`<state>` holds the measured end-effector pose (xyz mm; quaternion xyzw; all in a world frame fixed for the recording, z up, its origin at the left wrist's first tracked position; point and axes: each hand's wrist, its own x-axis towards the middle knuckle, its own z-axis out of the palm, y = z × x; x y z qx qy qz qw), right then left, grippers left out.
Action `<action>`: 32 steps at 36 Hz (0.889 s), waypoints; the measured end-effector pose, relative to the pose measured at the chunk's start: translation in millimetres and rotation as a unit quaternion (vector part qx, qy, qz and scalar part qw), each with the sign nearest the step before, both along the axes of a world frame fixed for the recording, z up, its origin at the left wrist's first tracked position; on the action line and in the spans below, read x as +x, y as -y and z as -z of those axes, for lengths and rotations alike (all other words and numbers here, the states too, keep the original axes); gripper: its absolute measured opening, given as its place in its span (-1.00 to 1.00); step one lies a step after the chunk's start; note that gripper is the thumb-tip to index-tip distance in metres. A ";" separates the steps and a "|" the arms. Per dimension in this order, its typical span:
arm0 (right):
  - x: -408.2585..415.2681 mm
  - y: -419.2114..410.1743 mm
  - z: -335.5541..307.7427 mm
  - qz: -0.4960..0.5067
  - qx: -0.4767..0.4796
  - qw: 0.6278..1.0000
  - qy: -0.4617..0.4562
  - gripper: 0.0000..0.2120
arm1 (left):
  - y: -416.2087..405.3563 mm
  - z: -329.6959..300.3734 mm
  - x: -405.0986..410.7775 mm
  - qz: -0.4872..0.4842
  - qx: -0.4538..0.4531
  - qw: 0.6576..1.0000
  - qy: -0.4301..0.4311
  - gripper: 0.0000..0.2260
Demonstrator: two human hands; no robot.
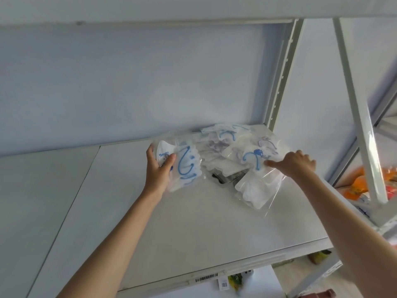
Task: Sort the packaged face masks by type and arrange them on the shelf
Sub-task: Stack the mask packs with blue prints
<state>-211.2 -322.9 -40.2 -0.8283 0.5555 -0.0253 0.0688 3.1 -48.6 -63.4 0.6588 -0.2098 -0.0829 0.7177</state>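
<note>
— Fingers (169,159) of my left hand (158,168) curl round a clear packet of white masks with blue ear loops (182,166), thumb across its front, the packet held at the left edge of the pile and just above the white shelf (150,222).

— And the right?

— My right hand (297,163) lies palm down on the right side of the heap of packaged masks (232,153), thumb stretched left and touching a packet with a blue loop (253,160). Its fingers are hidden behind the back of the hand, so I cannot tell whether they grip anything.

— Where is the heap?

— Toward the back right of the shelf, close to the pale blue wall (129,82) and the perforated metal upright (281,78). Blue-looped and purple-looped packets lie mixed together; one clear packet of plain white masks (255,194) spills toward the front. Something dark (223,179) shows under the pile; I cannot make it out. Orange packages (356,188) sit on the neighbouring rack to the right.
</note>
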 end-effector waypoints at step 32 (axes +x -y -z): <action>62.6 -61.0 -98.3 -0.420 0.155 0.842 0.301 -0.81 | -7.5 -20.2 1.3 0.053 0.059 0.997 -0.011 -0.48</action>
